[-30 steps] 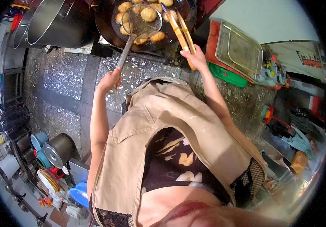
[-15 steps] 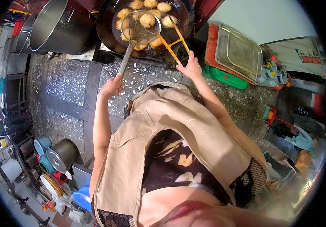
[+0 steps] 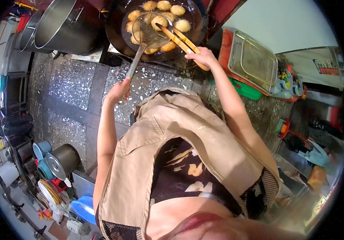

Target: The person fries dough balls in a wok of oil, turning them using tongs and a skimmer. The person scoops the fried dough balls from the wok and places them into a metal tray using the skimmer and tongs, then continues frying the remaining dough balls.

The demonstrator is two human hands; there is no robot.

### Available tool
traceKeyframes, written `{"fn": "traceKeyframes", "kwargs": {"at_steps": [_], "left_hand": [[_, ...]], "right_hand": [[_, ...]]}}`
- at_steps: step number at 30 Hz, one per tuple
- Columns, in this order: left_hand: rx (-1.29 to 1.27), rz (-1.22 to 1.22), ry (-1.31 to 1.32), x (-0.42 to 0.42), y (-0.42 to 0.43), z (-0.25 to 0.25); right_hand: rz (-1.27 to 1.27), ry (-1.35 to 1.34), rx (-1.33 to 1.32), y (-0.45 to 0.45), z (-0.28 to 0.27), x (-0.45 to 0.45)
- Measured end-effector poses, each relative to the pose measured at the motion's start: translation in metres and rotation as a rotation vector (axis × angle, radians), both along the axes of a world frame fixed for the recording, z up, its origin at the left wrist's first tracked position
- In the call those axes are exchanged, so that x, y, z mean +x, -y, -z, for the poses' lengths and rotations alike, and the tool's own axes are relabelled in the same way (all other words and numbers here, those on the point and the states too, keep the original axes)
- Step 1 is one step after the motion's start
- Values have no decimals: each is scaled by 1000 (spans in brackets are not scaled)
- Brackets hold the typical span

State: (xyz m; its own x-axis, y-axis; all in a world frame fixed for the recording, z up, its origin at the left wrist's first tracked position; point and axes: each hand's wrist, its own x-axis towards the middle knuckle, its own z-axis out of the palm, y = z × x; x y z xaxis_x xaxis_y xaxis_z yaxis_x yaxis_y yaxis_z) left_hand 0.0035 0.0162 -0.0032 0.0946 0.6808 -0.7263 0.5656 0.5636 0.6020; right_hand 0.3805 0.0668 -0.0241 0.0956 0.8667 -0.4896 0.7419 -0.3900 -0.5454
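Observation:
My left hand [image 3: 119, 89] is wrapped round the metal handle of a wire-mesh skimmer [image 3: 136, 60]. The skimmer's round mesh hangs over a dark wok [image 3: 114, 30] of oil. Several golden fried balls [image 3: 182, 26] float there, some paler than others. One browned ball [image 3: 159, 23] shows at the upper right of the mesh. Wooden tongs [image 3: 186, 45] are gripped in my right hand [image 3: 202, 57]. One tip of the tongs touches or overlaps that ball, and the other lies just right of it, by the mesh rim. Whether the tips pinch the ball, I cannot tell.
Large metal pots [image 3: 56, 30] stand left of the wok. To the right are a metal tray [image 3: 236, 54] on a red surface and a green basin [image 3: 248, 90]. A lidded pot [image 3: 66, 158] and a blue basin [image 3: 85, 208] are at the lower left, beyond the speckled floor [image 3: 70, 90].
My right hand has brought the tongs' arms closer together and angled them leftward, the right tip leaving a pale ball for the skimmer's rim. My left hand and the skimmer look nearly still.

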Motion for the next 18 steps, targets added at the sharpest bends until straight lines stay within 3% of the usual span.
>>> {"fn": "traceKeyframes", "kwargs": {"at_steps": [5,8,12,18], "left_hand": [[-8,22,12,1,0,-1],[15,48,-6,2,0,-3],[8,58,-33,1,2,5],[44,116,-99,-7,-2,23]], "right_hand": [[-25,71,-17,-33,18,-5],[-101,314,9,-20,-33,-28],[-167,476,108,-10,-34,-39],[-194,329,21,-24,-28,-61]]}}
